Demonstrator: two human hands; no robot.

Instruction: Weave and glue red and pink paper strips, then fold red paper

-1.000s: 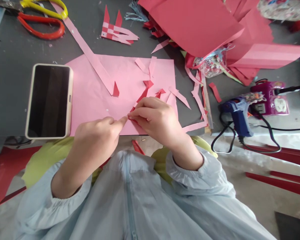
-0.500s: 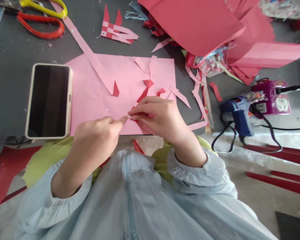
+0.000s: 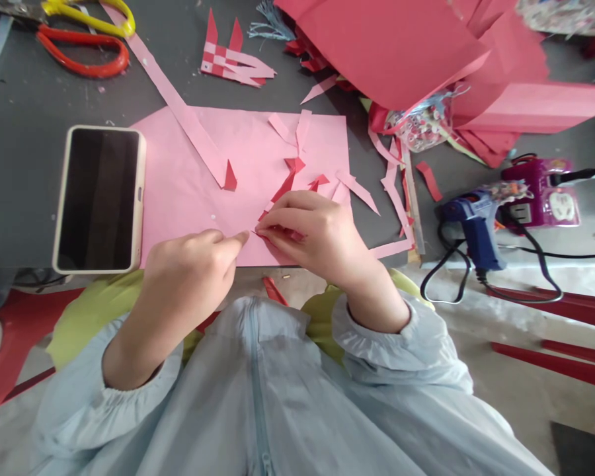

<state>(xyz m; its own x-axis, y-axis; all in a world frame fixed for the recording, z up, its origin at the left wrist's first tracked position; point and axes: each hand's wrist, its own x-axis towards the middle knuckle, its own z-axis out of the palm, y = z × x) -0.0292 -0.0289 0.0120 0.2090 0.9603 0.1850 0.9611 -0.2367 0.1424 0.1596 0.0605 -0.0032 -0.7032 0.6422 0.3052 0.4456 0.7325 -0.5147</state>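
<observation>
My right hand (image 3: 312, 228) is closed in a pinch on a small woven paper piece (image 3: 281, 190) in red and pink, mostly hidden beneath the fingers. A red pointed end of it sticks out above the knuckles. My left hand (image 3: 193, 268) is curled, its index fingertip just left of the right fingertips, with a small gap between. Whatever the left fingertips hold, if anything, is too small to make out. Both hands are over a large pink paper sheet (image 3: 178, 198). A finished-looking woven paper fish (image 3: 223, 61) with a small eye lies farther back.
A phone (image 3: 99, 198) lies left of the sheet, scissors (image 3: 84, 39) behind it. Pink paper strips (image 3: 188, 125) and scraps are scattered about. Red paper sheets (image 3: 387, 53) and a bag of small eyes (image 3: 416, 125) are at back right. A blue glue gun (image 3: 478, 231) rests at right.
My left index fingertip has drawn slightly left, away from the right fingertips. The small eye-like dot seen between the fingertips before is no longer visible. My right hand keeps its pinch.
</observation>
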